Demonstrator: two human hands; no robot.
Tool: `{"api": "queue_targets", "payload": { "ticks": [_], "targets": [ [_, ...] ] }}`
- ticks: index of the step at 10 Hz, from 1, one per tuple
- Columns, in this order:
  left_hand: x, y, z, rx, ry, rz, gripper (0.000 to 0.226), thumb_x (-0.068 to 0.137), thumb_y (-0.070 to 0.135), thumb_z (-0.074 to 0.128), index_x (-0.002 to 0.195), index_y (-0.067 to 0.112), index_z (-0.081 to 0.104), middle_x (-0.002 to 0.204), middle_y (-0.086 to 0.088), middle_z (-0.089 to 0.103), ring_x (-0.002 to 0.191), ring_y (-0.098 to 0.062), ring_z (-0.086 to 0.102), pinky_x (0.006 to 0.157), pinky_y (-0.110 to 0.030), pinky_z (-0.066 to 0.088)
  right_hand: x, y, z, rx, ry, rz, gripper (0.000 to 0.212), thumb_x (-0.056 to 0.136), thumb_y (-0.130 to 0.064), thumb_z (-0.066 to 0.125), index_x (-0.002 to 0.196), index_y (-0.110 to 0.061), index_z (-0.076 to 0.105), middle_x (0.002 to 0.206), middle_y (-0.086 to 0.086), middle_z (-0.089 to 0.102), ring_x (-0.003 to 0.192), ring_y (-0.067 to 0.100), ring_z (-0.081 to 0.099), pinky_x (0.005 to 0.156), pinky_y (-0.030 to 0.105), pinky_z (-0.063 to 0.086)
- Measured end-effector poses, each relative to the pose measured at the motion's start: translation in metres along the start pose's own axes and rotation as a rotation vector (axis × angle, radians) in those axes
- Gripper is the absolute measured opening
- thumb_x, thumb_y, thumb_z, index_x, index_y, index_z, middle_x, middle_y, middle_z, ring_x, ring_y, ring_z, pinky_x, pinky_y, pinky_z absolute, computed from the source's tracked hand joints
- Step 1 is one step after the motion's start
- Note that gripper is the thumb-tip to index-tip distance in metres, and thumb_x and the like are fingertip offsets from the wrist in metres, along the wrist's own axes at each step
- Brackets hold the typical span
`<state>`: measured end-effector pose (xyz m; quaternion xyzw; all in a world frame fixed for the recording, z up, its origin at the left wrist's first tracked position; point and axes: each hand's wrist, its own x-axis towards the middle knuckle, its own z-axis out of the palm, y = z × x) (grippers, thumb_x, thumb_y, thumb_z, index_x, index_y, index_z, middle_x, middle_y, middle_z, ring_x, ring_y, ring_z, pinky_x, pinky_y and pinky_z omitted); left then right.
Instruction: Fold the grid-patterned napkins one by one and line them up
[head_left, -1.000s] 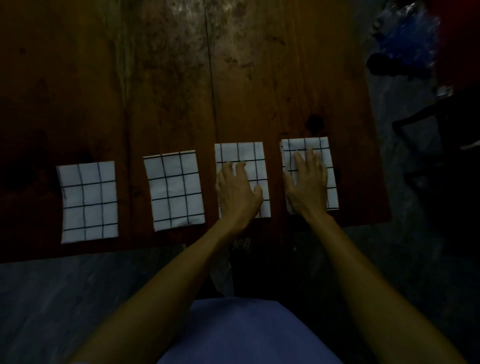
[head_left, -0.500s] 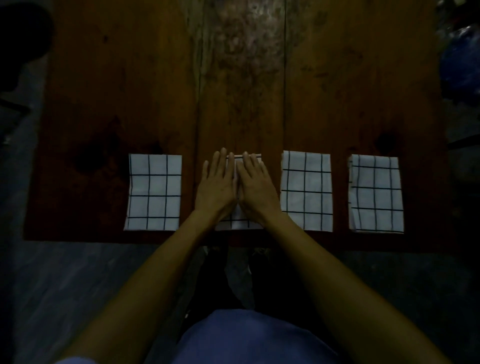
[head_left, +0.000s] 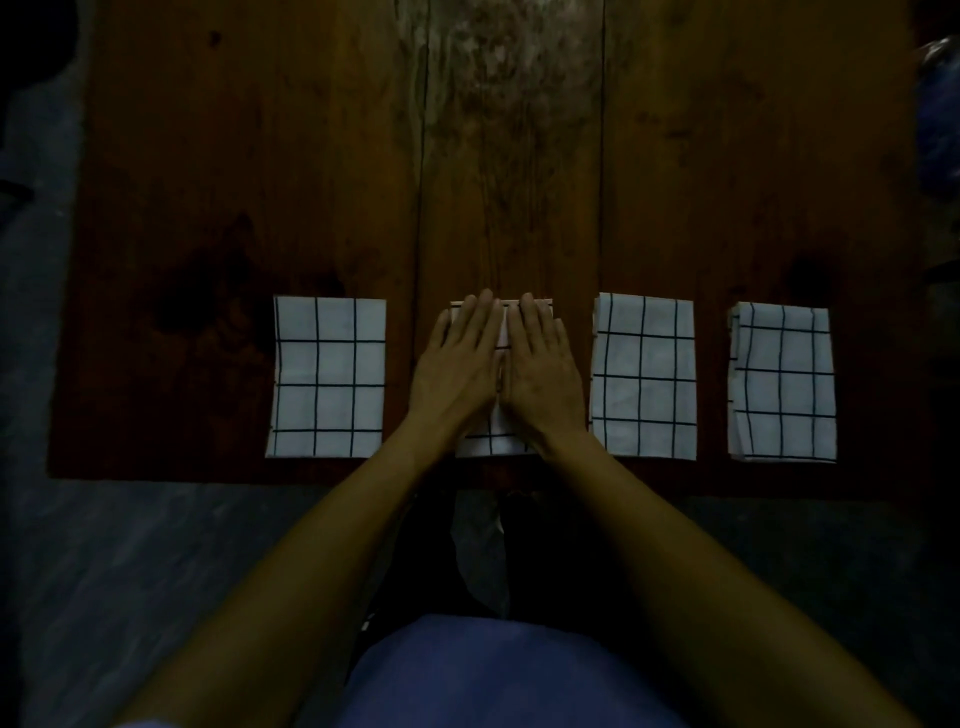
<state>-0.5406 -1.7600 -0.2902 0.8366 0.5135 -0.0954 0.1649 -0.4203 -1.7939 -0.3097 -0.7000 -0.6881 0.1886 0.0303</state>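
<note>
**Pressing flat the second napkin in a row of four**

Nearest the camera: a blue garment at the waist, then both forearms reaching forward over the near edge of the wooden table (head_left: 519, 156).

Left hand (head_left: 457, 364) and right hand (head_left: 543, 366) lie side by side, palms down, fingers straight and close together, thumbs almost meeting. Both press on the second napkin from the left (head_left: 491, 444); only its near strip, a sliver between the hands and its far edge show. Nothing is pinched.

Row along the near table edge: left napkin (head_left: 327, 376), the pressed one, third napkin (head_left: 644, 376), right napkin (head_left: 782, 382). All four look folded, set apart from one another, near edges roughly level. The right one shows layered edges on its left side and sits slightly lower at its top.

Judgement: folding looks finished; the step in hand is smoothing and squaring. The next move likely calls for lifting both hands straight up so the cloth does not drag, then checking spacing.

Containers: none visible. The far table is bare dark wood with stains.
</note>
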Motion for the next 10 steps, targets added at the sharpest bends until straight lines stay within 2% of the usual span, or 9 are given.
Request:
{"api": "queue_targets", "payload": {
  "ticks": [1,3,4,5,6,7,8,9,10],
  "targets": [
    [-0.003,-0.008,-0.001,0.032,-0.009,-0.064,0.066,0.098,0.051,0.011,0.148,0.013,-0.012,0.156,-0.006,-0.016,0.144,-0.017,-0.015,0.113,-0.036,-0.016,-0.001,-0.001,-0.004,0.034,0.015,-0.001,0.062,0.094,-0.035,0.015,0.149,-0.007,0.009,0.158,0.012,0.005,0.145,0.019,-0.005,0.117,0.032,-0.007],
    [-0.018,-0.015,-0.008,-0.01,-0.007,-0.225,0.072,0.097,0.055,0.013,0.148,0.01,-0.008,0.157,-0.01,-0.012,0.144,-0.021,-0.013,0.112,-0.037,-0.016,0.0,-0.001,-0.005,-0.001,0.003,0.035,0.064,0.094,-0.04,0.012,0.15,-0.009,0.006,0.158,0.012,0.003,0.145,0.019,-0.006,0.116,0.033,-0.007],
    [-0.029,-0.03,-0.016,-0.067,0.08,-0.297,0.072,0.097,0.055,0.017,0.149,0.01,-0.003,0.157,-0.013,-0.007,0.145,-0.024,-0.01,0.113,-0.039,-0.013,0.001,-0.003,-0.006,-0.022,-0.02,0.058,0.062,0.096,-0.039,0.013,0.15,-0.01,0.002,0.158,0.012,-0.001,0.145,0.02,-0.008,0.116,0.035,-0.009],
    [-0.04,-0.064,-0.017,-0.11,0.179,-0.378,0.07,0.097,0.054,0.021,0.15,0.013,-0.002,0.158,-0.014,-0.001,0.145,-0.025,-0.004,0.114,-0.04,-0.01,0.001,-0.004,-0.007,-0.069,-0.038,0.068,0.063,0.094,-0.039,0.012,0.15,-0.011,0.002,0.159,0.01,-0.001,0.146,0.021,-0.007,0.116,0.038,-0.009],
    [-0.047,-0.097,-0.012,-0.181,0.131,-0.45,0.071,0.097,0.053,0.022,0.15,0.011,0.001,0.158,-0.014,-0.003,0.146,-0.025,-0.004,0.118,-0.042,-0.006,0.002,-0.006,-0.008,-0.082,-0.044,0.072,0.063,0.095,-0.038,0.015,0.15,-0.011,0.002,0.159,0.011,-0.002,0.146,0.022,-0.008,0.116,0.039,-0.008],
    [-0.047,-0.109,-0.006,-0.286,0.137,-0.422,0.072,0.097,0.052,0.028,0.15,0.014,-0.001,0.157,-0.013,-0.01,0.145,-0.024,-0.01,0.117,-0.038,-0.007,0.002,-0.006,-0.008,-0.09,-0.031,0.077,0.063,0.094,-0.038,0.017,0.15,-0.011,0.003,0.159,0.011,-0.001,0.146,0.021,-0.007,0.116,0.039,-0.007],
    [-0.046,-0.11,0.0,-0.291,0.135,-0.413,0.073,0.096,0.055,0.028,0.15,0.018,-0.003,0.157,-0.014,-0.013,0.144,-0.026,-0.013,0.116,-0.039,-0.009,0.001,-0.007,-0.008,-0.11,-0.043,0.087,0.064,0.094,-0.038,0.017,0.15,-0.011,0.004,0.159,0.011,-0.001,0.145,0.021,-0.007,0.116,0.039,-0.007],
    [-0.047,-0.116,-0.001,-0.284,0.125,-0.394,0.073,0.095,0.057,0.027,0.15,0.018,-0.001,0.157,-0.014,-0.011,0.145,-0.027,-0.012,0.116,-0.041,-0.008,0.001,-0.009,-0.011,-0.103,-0.03,0.095,0.063,0.094,-0.038,0.018,0.15,-0.012,0.006,0.159,0.01,0.0,0.146,0.021,-0.006,0.116,0.039,-0.007],
    [-0.049,-0.11,-0.016,-0.292,0.205,-0.341,0.069,0.097,0.053,0.027,0.151,0.019,0.0,0.157,-0.014,-0.008,0.145,-0.026,-0.009,0.115,-0.04,-0.009,0.0,-0.021,-0.024,-0.076,0.029,0.119,0.062,0.094,-0.036,0.019,0.15,-0.011,0.012,0.159,0.011,0.005,0.146,0.023,-0.003,0.114,0.035,-0.009]
  ]
}}
